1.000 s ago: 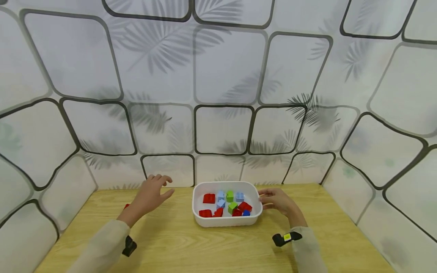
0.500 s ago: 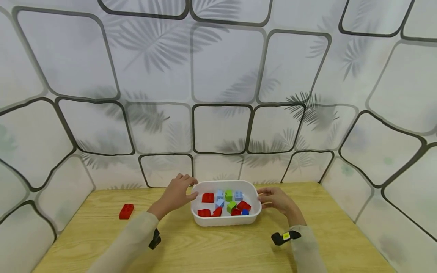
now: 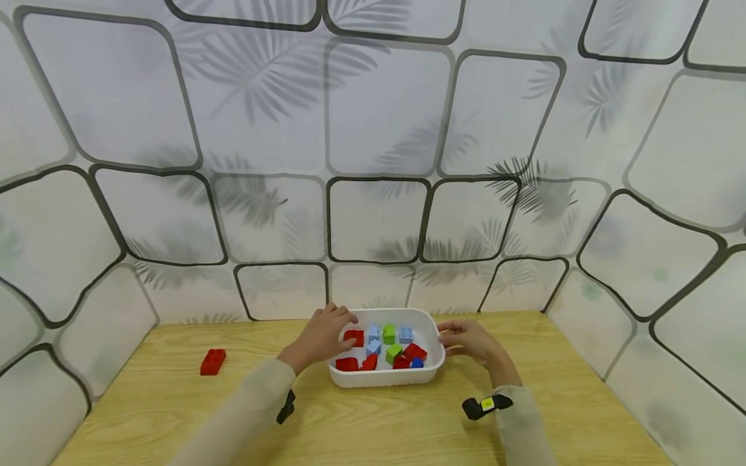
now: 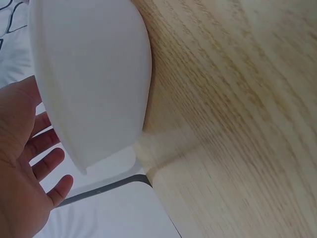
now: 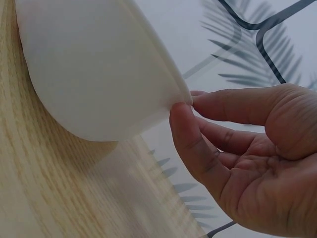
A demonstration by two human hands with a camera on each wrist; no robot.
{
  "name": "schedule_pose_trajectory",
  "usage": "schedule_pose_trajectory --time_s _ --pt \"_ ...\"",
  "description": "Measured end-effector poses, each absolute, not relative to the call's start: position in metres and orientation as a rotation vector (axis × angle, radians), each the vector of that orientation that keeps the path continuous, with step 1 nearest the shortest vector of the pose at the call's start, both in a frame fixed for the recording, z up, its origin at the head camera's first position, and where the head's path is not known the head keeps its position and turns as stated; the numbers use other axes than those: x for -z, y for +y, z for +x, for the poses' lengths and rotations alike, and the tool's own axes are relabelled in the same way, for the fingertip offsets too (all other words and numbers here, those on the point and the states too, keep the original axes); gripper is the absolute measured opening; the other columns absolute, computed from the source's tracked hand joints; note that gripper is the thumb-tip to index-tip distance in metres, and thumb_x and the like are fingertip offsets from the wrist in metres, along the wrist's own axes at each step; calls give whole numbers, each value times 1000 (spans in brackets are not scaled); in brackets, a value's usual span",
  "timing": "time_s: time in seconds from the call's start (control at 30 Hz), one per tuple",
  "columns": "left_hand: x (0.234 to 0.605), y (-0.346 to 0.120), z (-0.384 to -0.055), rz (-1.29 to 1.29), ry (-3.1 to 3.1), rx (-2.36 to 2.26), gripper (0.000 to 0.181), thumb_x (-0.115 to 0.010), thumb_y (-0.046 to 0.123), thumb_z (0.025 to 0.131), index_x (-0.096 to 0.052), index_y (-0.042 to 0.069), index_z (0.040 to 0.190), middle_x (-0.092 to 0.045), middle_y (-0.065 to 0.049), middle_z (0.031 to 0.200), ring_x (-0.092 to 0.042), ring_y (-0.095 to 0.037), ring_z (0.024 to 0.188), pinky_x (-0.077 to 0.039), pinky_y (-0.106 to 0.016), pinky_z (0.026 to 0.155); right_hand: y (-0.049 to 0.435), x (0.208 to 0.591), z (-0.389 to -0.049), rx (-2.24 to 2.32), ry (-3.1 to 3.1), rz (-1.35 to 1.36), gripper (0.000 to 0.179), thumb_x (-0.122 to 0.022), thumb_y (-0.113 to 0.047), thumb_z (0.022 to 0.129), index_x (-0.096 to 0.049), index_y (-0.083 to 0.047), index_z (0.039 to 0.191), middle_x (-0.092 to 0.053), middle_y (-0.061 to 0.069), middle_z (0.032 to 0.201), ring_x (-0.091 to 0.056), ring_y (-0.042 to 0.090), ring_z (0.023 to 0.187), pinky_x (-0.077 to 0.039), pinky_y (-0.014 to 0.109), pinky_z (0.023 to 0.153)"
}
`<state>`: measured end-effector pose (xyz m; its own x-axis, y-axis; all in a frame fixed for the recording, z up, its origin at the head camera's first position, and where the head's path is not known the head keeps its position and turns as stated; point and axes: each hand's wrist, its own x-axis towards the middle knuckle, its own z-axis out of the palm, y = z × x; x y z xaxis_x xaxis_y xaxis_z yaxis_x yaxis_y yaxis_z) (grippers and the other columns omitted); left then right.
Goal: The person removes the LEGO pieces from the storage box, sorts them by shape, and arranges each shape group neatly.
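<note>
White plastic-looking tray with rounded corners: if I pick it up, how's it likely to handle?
The white tray seems stiff: its wall shows no bend where the right hand pinches the rim. It probably won't tip easily, being low and wide. The small red, green and blue plastic-looking bricks inside look loose, so they would likely slide if it tilts.

A wood-grained table (image 3: 361, 427) carries a white tray (image 3: 387, 379) and, well apart, a red brick (image 3: 212, 362).

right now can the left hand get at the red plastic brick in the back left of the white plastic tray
Probably yes: the left hand extends over the tray, whose open top leaves the way to the brick free.
</note>
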<state>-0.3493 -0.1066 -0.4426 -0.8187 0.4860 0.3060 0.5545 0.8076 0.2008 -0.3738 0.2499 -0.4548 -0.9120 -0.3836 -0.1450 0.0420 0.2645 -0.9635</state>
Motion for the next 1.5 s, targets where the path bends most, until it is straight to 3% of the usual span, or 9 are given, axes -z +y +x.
schedule_pose_trajectory --time_s 0.6,1.5 --pt "457 -89 -362 -801 -2834 231 33 -78 25 88 -70 11 117 -69 -6 118 -53 -25 104 -44 -50 101 249 454 -372 1686 2203 -318 50 -64 -10 99 -49 16 138 -72 6 105 -69 14 92 -60 34 82" --pt "461 -86 -364 -757 -2880 214 31 -84 19 83 -72 13 110 -70 -5 108 -50 -24 99 -39 -47 99 251 455 -372 1688 2201 -316 51 -64 -10 99 -48 17 139 -73 7 108 -69 13 93 -60 33 82"
